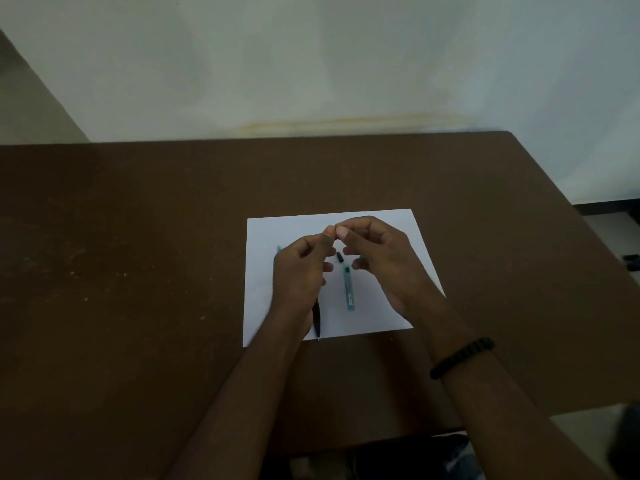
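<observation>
Left hand (301, 271) and right hand (384, 258) are pinching tip-to-tip, contents untellable, and should be working low over the flat white paper sheet (270, 233).

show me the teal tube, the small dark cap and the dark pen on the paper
teal tube (349, 289): head view, middle of its barrel
small dark cap (339, 257): head view, centre of the cap
dark pen (317, 323): head view, lower shaft just above its tip
</observation>
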